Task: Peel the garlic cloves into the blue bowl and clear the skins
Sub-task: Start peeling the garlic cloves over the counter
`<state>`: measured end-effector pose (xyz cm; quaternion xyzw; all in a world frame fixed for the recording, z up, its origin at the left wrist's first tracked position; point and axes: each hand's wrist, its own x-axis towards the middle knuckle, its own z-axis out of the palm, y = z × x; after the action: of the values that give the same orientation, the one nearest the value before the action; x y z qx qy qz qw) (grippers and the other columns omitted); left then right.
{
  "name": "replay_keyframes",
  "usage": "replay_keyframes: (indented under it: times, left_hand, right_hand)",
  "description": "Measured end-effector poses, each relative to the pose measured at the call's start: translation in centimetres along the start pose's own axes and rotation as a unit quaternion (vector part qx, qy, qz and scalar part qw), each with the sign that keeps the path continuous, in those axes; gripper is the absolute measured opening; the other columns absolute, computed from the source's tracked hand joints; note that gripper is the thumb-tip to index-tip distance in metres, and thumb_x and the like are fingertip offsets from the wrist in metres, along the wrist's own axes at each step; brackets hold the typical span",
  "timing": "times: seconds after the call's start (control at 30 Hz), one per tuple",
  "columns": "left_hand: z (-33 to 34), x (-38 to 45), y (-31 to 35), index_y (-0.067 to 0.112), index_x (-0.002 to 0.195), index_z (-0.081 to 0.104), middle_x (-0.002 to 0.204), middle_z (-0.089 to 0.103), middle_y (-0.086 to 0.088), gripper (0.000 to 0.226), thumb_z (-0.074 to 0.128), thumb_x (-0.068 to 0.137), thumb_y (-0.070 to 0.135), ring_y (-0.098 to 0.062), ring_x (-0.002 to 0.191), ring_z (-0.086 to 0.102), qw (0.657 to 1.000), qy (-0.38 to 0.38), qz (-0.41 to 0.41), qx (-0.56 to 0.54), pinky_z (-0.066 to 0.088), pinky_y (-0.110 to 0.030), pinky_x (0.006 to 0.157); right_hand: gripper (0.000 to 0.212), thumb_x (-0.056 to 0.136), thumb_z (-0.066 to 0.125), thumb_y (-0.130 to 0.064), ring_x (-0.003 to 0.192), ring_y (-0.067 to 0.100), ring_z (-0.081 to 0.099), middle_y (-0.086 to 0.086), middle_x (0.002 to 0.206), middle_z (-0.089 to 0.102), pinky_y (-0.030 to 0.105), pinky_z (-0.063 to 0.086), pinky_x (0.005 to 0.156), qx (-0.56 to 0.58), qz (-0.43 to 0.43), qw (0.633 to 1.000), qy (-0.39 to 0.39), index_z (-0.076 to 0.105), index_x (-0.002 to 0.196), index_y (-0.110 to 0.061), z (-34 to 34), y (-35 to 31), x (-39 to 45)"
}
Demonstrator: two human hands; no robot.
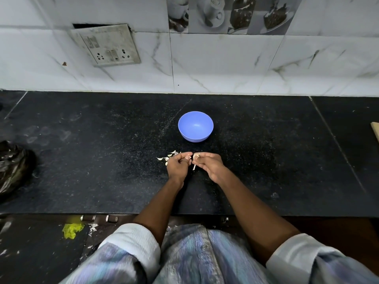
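Note:
A blue bowl stands on the black counter, and nothing shows inside it. Just in front of it, my right hand grips a garlic bulb whose pale stem sticks down between my hands. My left hand has its fingers curled, with the fingertips pinching at the bulb's left side. A small heap of garlic cloves and skins lies on the counter by my left hand, partly hidden by its fingers.
A crumpled black plastic bag sits at the counter's left edge. A wooden board corner shows at the far right. The tiled wall with a switchboard rises behind the counter. The counter's front edge runs just above my sleeves.

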<state>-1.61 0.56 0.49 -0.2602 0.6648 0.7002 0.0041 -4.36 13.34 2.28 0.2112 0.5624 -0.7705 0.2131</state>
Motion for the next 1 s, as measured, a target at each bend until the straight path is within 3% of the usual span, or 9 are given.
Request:
replay_keyframes:
  times: [0.17,0.27,0.37,0.47,0.6,0.67,0.8,1.0]
  left_hand:
    - [-1.4,0.2,0.9,0.016,0.104,0.081,0.103,0.077,0.004,0.026,0.065,0.097,-0.002,-0.008,0.092,0.068,0.966,0.091,0.133,0.202,0.048,-0.018,0.088]
    - [-2.2,0.2,1.1,0.017,0.110,0.079,0.111,0.076,0.002,0.024,0.068,0.096,0.001,-0.012,0.099,0.069,0.940,0.129,0.183,0.257,0.050,-0.023,0.089]
    - [-1.9,0.2,1.1,0.017,0.111,0.080,0.109,0.076,0.005,0.018,0.076,0.094,0.013,-0.009,0.097,0.068,0.936,0.097,0.211,0.263,0.054,-0.026,0.089]
    - [-1.2,0.3,0.7,0.017,0.101,0.083,0.094,0.079,0.006,0.012,0.083,0.089,0.017,-0.008,0.085,0.074,0.977,0.016,0.134,0.167,0.060,-0.028,0.085]
    - [-0.2,-0.3,0.6,0.012,0.099,0.083,0.089,0.082,0.001,0.013,0.086,0.087,0.011,-0.012,0.088,0.078,0.999,0.038,0.001,-0.007,0.062,-0.024,0.082]
    - [0.2,-0.5,0.5,0.018,0.096,0.085,0.086,0.081,0.006,0.010,0.085,0.087,0.013,-0.006,0.084,0.077,0.998,0.067,-0.010,-0.006,0.059,-0.018,0.077]
    - [0.8,0.0,0.0,0.021,0.094,0.086,0.081,0.080,0.008,0.007,0.083,0.089,0.017,-0.007,0.080,0.077,0.994,0.101,-0.004,0.045,0.062,-0.027,0.082]
    - [0.9,-0.2,0.3,0.016,0.101,0.083,0.087,0.079,0.004,0.015,0.069,0.099,0.012,-0.009,0.078,0.071,0.992,0.066,0.015,0.105,0.058,-0.027,0.079]
  right_hand:
    - [0.023,0.092,0.064,0.013,0.089,0.031,0.074,0.023,0.104,0.072,0.026,0.063,0.075,0.004,0.008,1.000,0.017,0.064,0.115,0.013,0.4,-0.1,-0.1]
    - [0.024,0.093,0.064,0.012,0.096,0.032,0.073,0.021,0.105,0.072,0.026,0.063,0.078,-0.011,0.001,1.000,0.002,0.065,0.117,0.012,0.7,0.0,-0.3]
    - [0.021,0.092,0.068,0.010,0.100,0.031,0.073,0.017,0.100,0.074,0.033,0.061,0.090,-0.019,-0.012,1.000,0.007,0.069,0.112,0.008,0.9,0.3,-0.3]
    - [0.019,0.090,0.071,0.008,0.095,0.024,0.075,0.016,0.099,0.076,0.035,0.059,0.095,-0.013,-0.029,0.999,-0.005,0.070,0.109,0.008,1.0,0.5,-0.2]
    - [0.025,0.092,0.069,0.009,0.097,0.023,0.074,0.018,0.106,0.075,0.027,0.060,0.087,-0.007,-0.029,1.000,-0.008,0.069,0.116,0.008,0.9,0.3,-0.2]
    - [0.026,0.091,0.069,0.010,0.096,0.024,0.074,0.018,0.104,0.075,0.025,0.060,0.084,-0.008,-0.025,1.000,-0.003,0.069,0.117,0.008,0.9,0.1,-0.3]
    - [0.023,0.090,0.069,0.011,0.090,0.023,0.075,0.017,0.098,0.076,0.025,0.061,0.081,0.001,-0.015,1.000,0.009,0.069,0.113,0.009,0.7,0.0,-0.4]
    - [0.021,0.093,0.058,0.017,0.092,0.027,0.073,0.022,0.101,0.073,0.028,0.061,0.081,0.042,0.022,0.999,0.011,0.064,0.113,0.014,0.3,-0.4,0.0]
